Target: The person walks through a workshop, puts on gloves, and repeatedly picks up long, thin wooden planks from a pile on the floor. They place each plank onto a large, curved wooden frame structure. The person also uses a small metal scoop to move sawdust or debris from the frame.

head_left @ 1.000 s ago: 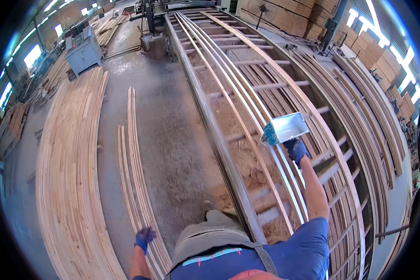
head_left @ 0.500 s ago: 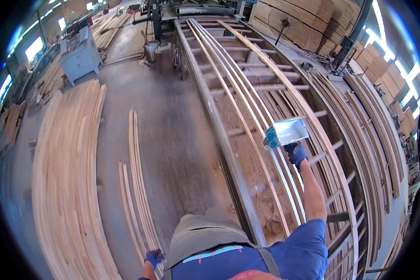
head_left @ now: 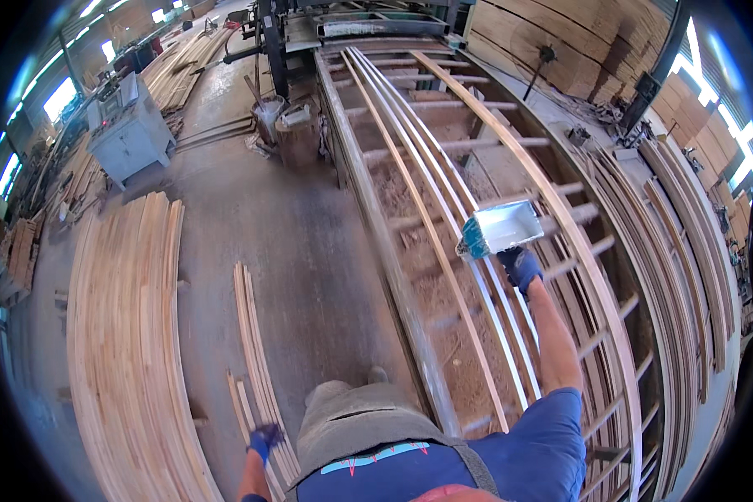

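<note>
My right hand (head_left: 522, 269), in a blue glove, grips a box-shaped glue applicator (head_left: 512, 226) from its near side. The applicator is pale inside, with a teal-smeared left end, and sits over several long narrow wood strips. White, wet-looking coating covers the strips (head_left: 497, 322) on my side of it. A bare wood strip (head_left: 445, 263) runs just left of them. My left hand (head_left: 265, 437), also gloved, hangs low at my left side, above thin wood strips (head_left: 259, 360) on the floor. Its fingers are blurred.
A long metal rack (head_left: 385, 243) with crossbars carries the strips. At left lies a wide stack of boards (head_left: 125, 335); beyond it stands a pale cabinet (head_left: 131, 134). More boards (head_left: 686, 251) lie right of the rack. Tall lumber stacks (head_left: 560, 42) and a bucket (head_left: 268, 115) stand farther off.
I have moved forward alongside the rack, and the floor stacks now appear nearer. The applicator has travelled forward along the strips with my right hand. My left hand has swung forward.
</note>
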Tool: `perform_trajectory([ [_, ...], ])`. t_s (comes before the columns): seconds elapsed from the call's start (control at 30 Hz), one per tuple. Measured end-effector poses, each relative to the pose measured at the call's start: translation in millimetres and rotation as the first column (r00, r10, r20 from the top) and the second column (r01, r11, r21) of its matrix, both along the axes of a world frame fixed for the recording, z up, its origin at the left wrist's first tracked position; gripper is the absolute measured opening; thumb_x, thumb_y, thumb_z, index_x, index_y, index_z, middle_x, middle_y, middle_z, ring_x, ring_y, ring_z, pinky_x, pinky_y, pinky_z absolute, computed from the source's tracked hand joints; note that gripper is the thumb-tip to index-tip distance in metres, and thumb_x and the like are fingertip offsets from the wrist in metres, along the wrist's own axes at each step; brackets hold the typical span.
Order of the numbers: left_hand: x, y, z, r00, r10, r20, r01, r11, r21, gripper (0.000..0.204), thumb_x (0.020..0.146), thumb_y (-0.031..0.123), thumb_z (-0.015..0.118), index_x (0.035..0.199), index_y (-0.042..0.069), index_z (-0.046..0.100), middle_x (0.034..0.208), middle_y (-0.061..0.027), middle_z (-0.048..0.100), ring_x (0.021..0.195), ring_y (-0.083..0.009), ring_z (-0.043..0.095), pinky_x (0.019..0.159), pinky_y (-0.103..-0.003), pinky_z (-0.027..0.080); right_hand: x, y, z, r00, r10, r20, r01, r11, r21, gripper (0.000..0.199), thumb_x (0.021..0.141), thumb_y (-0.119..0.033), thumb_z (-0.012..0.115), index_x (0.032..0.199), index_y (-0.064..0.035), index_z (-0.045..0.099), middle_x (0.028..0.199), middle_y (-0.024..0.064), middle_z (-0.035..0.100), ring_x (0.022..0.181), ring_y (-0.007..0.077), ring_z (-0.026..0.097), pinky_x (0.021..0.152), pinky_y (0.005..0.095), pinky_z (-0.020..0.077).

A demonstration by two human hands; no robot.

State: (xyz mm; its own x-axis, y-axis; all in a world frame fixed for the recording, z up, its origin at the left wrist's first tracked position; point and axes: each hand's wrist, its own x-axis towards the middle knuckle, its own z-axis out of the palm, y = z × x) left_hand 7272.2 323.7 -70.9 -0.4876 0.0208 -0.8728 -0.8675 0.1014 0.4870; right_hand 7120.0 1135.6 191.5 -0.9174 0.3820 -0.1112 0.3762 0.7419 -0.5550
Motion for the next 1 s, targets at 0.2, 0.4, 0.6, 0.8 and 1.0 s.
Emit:
perform_trajectory([
  [0.2,-34,40,-40,0.942,-0.286,0.174,0.319,0.925,-0.205,0.028,0.091,0.027,0.058,0.111,0.008,0.064,0.096,-0.0084,0.068,0.087,-0.0217,0.063,0.082,-0.031,0.049,-227,74,-29,0.928,0.372,0.005,-0.323,0.799,0.507,0.025,0.082,-0.014,0.056,0.106,-0.0127,0.062,0.091,0.0171,0.065,0.076,0.0327,0.065,0.063,0.0442,0.0524],
  [0.4,-282,61,-65,0.987,-0.150,0.059,0.157,0.976,-0.147,0.036,0.091,0.033,0.056,0.118,0.009,0.060,0.098,-0.0098,0.068,0.090,-0.0238,0.064,0.082,-0.035,0.049,-459,90,-26,0.967,0.230,-0.109,-0.177,0.915,0.363,0.029,0.087,-0.033,0.059,0.102,-0.0083,0.064,0.079,0.0153,0.064,0.064,0.0234,0.062,0.057,0.0402,0.0511],
  [0.6,-564,57,-24,0.968,0.224,0.112,-0.230,0.972,0.048,0.035,0.093,0.035,0.050,0.118,0.012,0.056,0.097,-0.0118,0.069,0.085,-0.0271,0.066,0.074,-0.042,0.048,-641,72,12,0.979,-0.202,0.025,0.204,0.968,-0.145,0.032,0.089,-0.037,0.060,0.098,-0.0070,0.065,0.070,0.0101,0.061,0.056,0.0164,0.059,0.044,0.0362,0.0481],
  [0.8,-779,84,-26,0.937,0.290,0.193,-0.292,0.956,-0.016,0.032,0.094,0.036,0.047,0.115,0.014,0.055,0.097,-0.0106,0.069,0.077,-0.0271,0.067,0.067,-0.041,0.046,-874,112,-8,0.970,-0.234,-0.065,0.210,0.944,-0.255,0.027,0.090,-0.036,0.059,0.078,-0.0125,0.061,0.052,0.0009,0.050,0.038,0.0128,0.044,0.035,0.0301,0.0341],
  [1.0,-990,158,-20,0.954,0.286,0.086,-0.288,0.957,0.014,0.042,0.090,0.041,0.054,0.119,0.011,0.056,0.103,-0.0111,0.068,0.081,-0.0259,0.066,0.070,-0.040,0.047,-1176,160,-35,0.978,0.170,-0.123,-0.095,0.882,0.462,0.019,0.087,-0.026,0.054,0.092,-0.0113,0.064,0.079,0.0086,0.064,0.067,0.0266,0.060,0.059,0.0403,0.0470],
])
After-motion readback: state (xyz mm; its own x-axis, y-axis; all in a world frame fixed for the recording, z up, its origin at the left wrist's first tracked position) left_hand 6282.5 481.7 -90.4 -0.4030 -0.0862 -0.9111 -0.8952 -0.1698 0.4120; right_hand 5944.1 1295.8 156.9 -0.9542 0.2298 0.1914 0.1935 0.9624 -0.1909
